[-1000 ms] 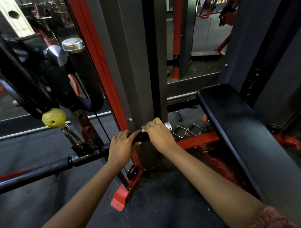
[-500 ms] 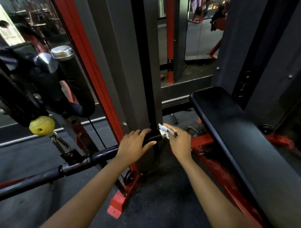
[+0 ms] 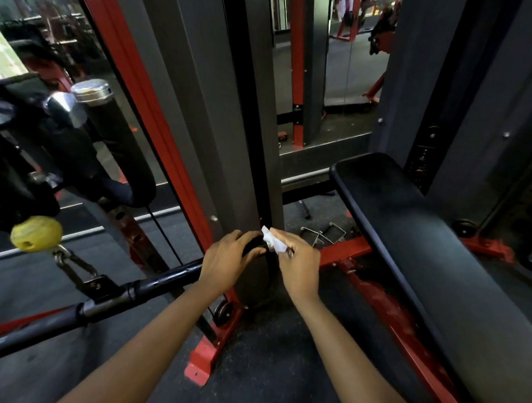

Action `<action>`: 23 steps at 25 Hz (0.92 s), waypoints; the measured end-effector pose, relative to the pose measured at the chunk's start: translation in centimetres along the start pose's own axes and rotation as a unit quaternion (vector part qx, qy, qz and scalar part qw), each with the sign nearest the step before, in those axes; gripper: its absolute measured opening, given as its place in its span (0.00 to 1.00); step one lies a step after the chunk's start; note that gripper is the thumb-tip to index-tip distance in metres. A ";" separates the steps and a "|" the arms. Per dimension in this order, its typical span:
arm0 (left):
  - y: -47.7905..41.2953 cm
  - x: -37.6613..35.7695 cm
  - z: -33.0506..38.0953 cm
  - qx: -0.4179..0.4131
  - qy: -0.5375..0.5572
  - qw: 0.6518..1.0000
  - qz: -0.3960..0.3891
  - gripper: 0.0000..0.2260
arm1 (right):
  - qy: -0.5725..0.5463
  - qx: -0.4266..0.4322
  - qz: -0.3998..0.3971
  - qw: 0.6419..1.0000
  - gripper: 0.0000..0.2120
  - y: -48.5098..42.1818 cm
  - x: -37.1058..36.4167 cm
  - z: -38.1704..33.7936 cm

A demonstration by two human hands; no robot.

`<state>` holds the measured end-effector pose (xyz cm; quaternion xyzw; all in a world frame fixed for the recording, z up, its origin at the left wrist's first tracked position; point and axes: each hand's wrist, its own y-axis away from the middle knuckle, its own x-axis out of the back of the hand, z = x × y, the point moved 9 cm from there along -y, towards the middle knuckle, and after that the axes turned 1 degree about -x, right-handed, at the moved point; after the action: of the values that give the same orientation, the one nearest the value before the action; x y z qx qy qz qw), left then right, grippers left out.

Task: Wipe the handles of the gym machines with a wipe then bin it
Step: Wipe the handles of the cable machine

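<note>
We wipe the bar's end
Our left grip [image 3: 227, 260] curls round the bar [image 3: 159, 283]; our right grip [image 3: 300, 260] pinches the wipe [image 3: 273, 241] just beside it. We may miss the stretch our left grip covers.

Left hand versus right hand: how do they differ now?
The left hand grips the black bar near its end; the right hand pinches a white wipe instead. The left hand lies over the bar, while the right hand sits just off its tip. Both meet at the bar's end.

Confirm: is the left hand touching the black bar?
Touching. The head view shows the left hand with its fingers curled over the black bar near its end.
</note>
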<state>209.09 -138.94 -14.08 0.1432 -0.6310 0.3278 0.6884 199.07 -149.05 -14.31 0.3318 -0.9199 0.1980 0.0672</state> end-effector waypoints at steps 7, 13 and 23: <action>0.6 1.2 -0.5 0.011 0.021 1.000 -0.012 0.19 | -0.004 -0.073 -0.042 0.996 0.13 -0.5 0.2 1.2; 6.4 14.1 -3.3 0.070 0.201 0.943 0.254 0.15 | -0.094 0.012 -0.060 0.994 0.14 -3.5 -1.4 -7.5; 6.2 24.5 -9.4 0.150 0.320 0.849 0.393 0.19 | -0.276 0.078 -0.062 0.956 0.13 -7.5 -6.4 -20.1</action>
<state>212.21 -121.92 6.67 -0.1281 -0.3228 0.6894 0.6357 208.64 -142.33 4.74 0.4344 -0.8618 0.1656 -0.2030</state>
